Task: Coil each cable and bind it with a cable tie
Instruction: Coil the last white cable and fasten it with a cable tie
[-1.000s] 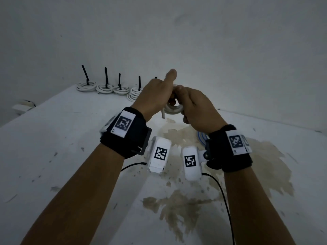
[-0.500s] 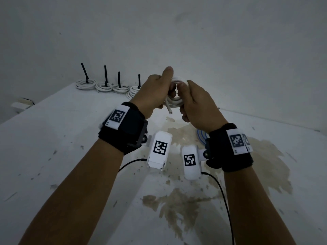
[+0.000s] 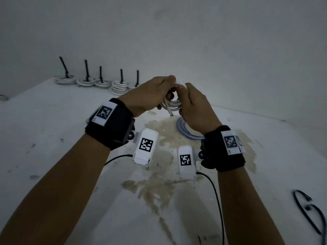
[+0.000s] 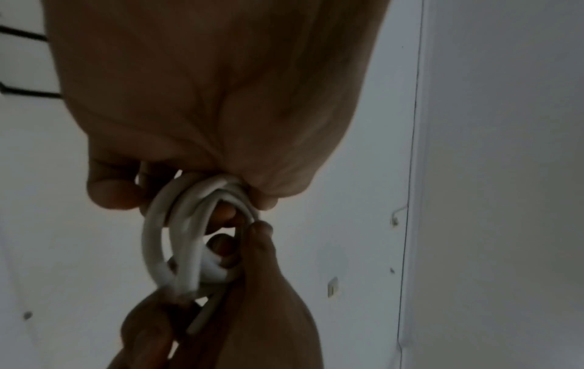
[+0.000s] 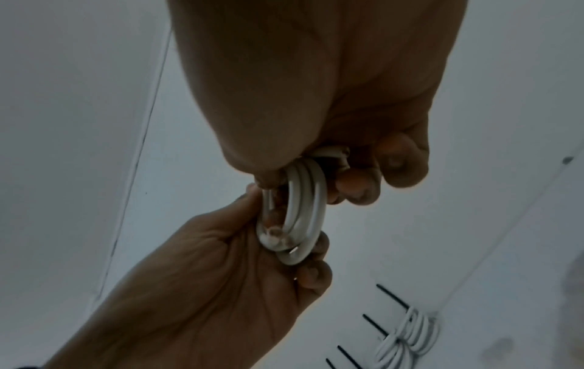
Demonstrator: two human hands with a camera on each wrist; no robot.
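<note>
A white cable wound into a small coil [image 3: 174,104] hangs in the air between both hands above the white table [image 3: 53,121]. My left hand [image 3: 150,96] pinches the coil's top with thumb and curled fingers. My right hand [image 3: 192,106] grips its right side. The cut end [image 3: 170,114] of the cable sticks down and towards me. In the left wrist view the coil [image 4: 177,237] shows as three loops, with right-hand fingers [image 4: 262,249] through it. The right wrist view has the coil [image 5: 300,212] edge-on, held from both sides.
Several bound white coils [image 3: 118,87] with upright black tie tails stand in a row at the table's far left by the wall. A blue and white coil [image 3: 185,130] lies under my right hand. Loose black cable ties [image 3: 311,213] lie at the right. Brown stains mark the table's middle.
Both hands have dropped slightly with the coil. My left thumb, raised a second ago, now lies down on the coil. The cable's free end has swung down towards the table.
</note>
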